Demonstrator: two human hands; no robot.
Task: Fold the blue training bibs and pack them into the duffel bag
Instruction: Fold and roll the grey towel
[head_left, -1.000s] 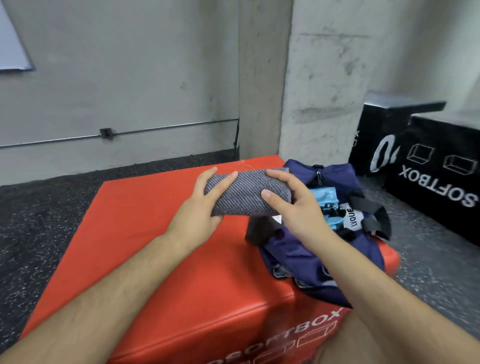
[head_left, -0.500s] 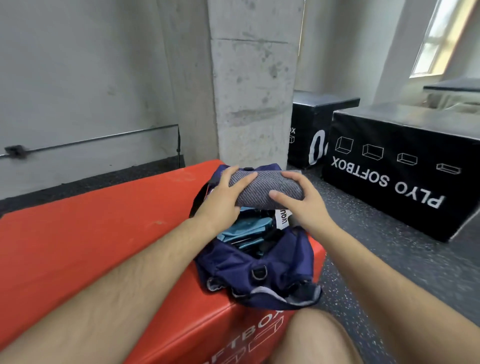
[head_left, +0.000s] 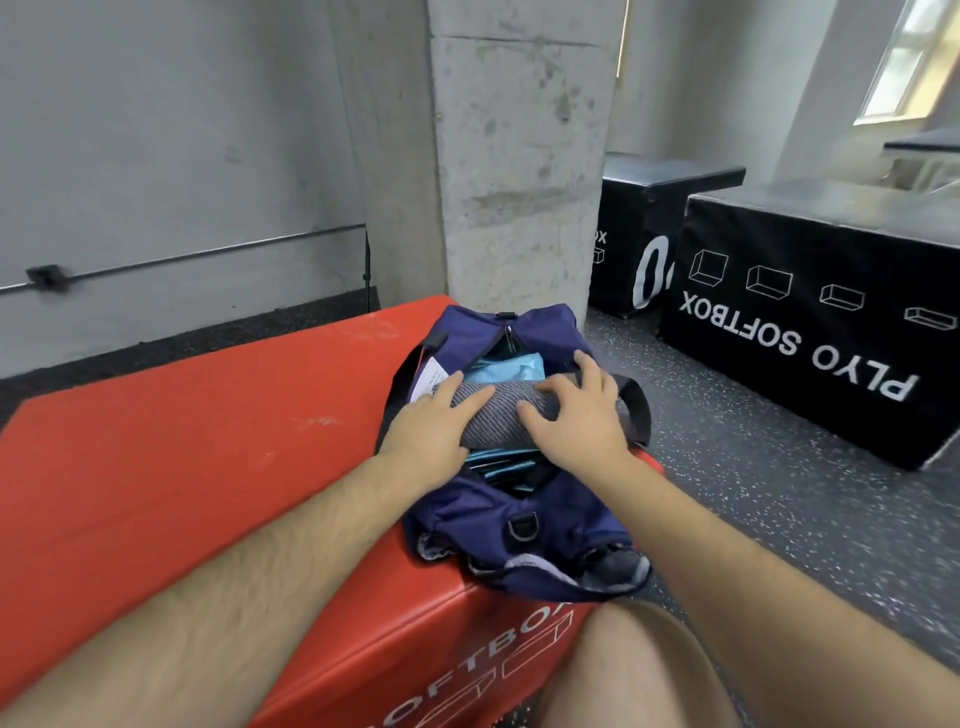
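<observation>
- In the head view, on the red soft box (head_left: 171, 467), the navy duffel bag (head_left: 519, 525) lies unzipped at the box's right end, its mouth facing up at me.
- My left hand (head_left: 431, 431) and right hand (head_left: 576, 415) both lie palm-down on a grey rolled cloth (head_left: 493, 415) that sits across the bag's opening; fingers are spread and pressing rather than clenched, so I am pushing, not gripping.
- The folded blue bibs (head_left: 511, 366) are already inside, showing beyond the roll and again under its near edge.
- To do this well, I judge I should press evenly with both palms so the roll sinks flat on the bibs without rumpling their folds.
- The black strap (head_left: 636, 402) by my right fingers could get trapped; I should keep it outside the opening.
- I would keep the zipper edges clear for closing.
</observation>
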